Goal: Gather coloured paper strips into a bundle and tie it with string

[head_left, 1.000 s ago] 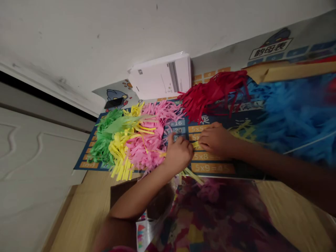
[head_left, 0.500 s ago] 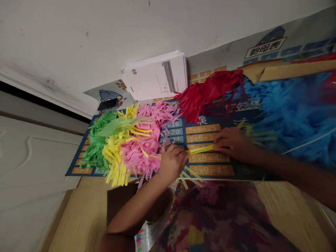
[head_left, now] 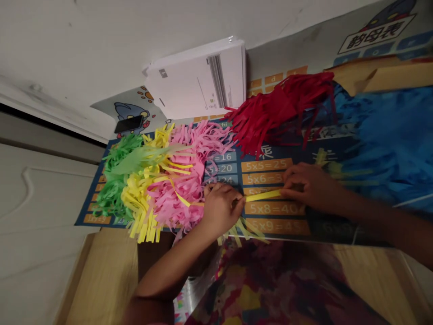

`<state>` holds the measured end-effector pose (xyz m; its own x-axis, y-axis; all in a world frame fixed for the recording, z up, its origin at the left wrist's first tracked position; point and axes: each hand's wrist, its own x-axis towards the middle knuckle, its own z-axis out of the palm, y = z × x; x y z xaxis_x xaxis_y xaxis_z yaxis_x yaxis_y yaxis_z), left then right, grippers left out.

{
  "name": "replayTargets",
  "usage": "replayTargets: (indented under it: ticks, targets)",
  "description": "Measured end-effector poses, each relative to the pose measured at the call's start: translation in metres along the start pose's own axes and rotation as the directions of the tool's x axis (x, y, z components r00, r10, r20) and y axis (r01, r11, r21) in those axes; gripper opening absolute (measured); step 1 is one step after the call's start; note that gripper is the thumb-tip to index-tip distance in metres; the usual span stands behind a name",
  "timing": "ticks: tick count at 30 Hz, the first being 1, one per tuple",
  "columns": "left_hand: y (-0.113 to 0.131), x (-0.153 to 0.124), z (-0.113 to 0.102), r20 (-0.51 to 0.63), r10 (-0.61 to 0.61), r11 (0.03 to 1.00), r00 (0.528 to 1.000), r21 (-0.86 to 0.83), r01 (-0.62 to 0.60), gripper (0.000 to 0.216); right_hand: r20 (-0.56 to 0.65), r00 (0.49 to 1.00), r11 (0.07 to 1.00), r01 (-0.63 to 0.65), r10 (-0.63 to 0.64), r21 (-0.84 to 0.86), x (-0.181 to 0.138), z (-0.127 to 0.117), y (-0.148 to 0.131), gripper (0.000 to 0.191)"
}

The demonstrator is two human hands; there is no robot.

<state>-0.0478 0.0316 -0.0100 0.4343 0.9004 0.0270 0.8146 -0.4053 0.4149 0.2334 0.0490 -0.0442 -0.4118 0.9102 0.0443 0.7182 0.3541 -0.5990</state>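
A yellow paper tassel [head_left: 263,195] is stretched between my two hands, its middle drawn into a narrow band. My left hand [head_left: 221,207] pinches the band's left end, and fringe strips hang out beneath that hand over the table edge. On the other side, the fingers of my right hand [head_left: 309,187] close on the right end, with more pale yellow fringe spreading out behind them. Close by my left hand lie pink paper tassels [head_left: 184,194], then yellow tassels [head_left: 140,203] and green tassels [head_left: 113,198].
A printed times-table mat [head_left: 274,225] covers the tabletop. Red tassels [head_left: 280,108] lie at the back, blue fringe [head_left: 395,135] to the right beside a brown paper piece [head_left: 399,76]. A white box [head_left: 196,85] leans on the wall, and a dark phone-like object [head_left: 129,124] rests at back left.
The view has shifted slightly and come nearer to the table. Both hands keep hold of the yellow tassel; the band between them now looks flatter and a bit longer.
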Motion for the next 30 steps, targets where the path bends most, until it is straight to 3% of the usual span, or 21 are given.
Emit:
replayTargets:
  ticks: [8, 14, 17, 20, 22, 24, 26, 30]
  targets:
    - [0.003, 0.008, 0.000, 0.015, -0.020, 0.995, 1.000, 0.094, 0.018, 0.019, -0.016, 0.997, 0.995, 0.070, -0.071, -0.077, -0.004, 0.002, 0.002, 0.024]
    - [0.004, 0.012, -0.002, 0.058, -0.058, 0.988, 0.997, 0.148, 0.049, 0.017, 0.077, 0.997, 0.994, -0.009, 0.017, -0.111, 0.005, -0.003, -0.005, 0.017]
    - [0.005, 0.008, -0.003, 0.019, 0.097, 0.962, 0.995, 0.255, -0.099, 0.005, 0.086, 0.993, 0.968, -0.053, 0.076, -0.244, 0.007, -0.010, -0.022, 0.006]
    - [0.009, 0.003, -0.004, 0.032, 0.395, 0.841, 0.918, 0.390, -0.375, 0.010, 0.021, 0.988, 0.897, 0.147, -0.153, -0.416, 0.003, -0.010, -0.040, 0.008]
    - [0.012, 0.001, -0.004, 0.073, 0.491, 0.765, 0.868, 0.442, -0.470, 0.008, 0.045, 0.930, 0.822, 0.345, -0.366, -0.453, 0.000, -0.007, -0.048, 0.006]
    - [0.016, 0.000, -0.003, 0.098, 0.512, 0.733, 0.853, 0.469, -0.493, 0.008, 0.086, 0.874, 0.752, 0.457, -0.477, -0.475, 0.000, -0.003, -0.051, 0.013]
    - [0.018, 0.002, -0.002, 0.104, 0.517, 0.723, 0.850, 0.478, -0.499, 0.013, 0.131, 0.849, 0.697, 0.500, -0.512, -0.515, 0.003, -0.001, -0.053, 0.022]
    - [0.019, 0.008, -0.002, 0.081, 0.492, 0.769, 0.867, 0.426, -0.477, 0.018, 0.145, 0.855, 0.697, 0.495, -0.499, -0.519, 0.012, -0.001, -0.053, 0.030]
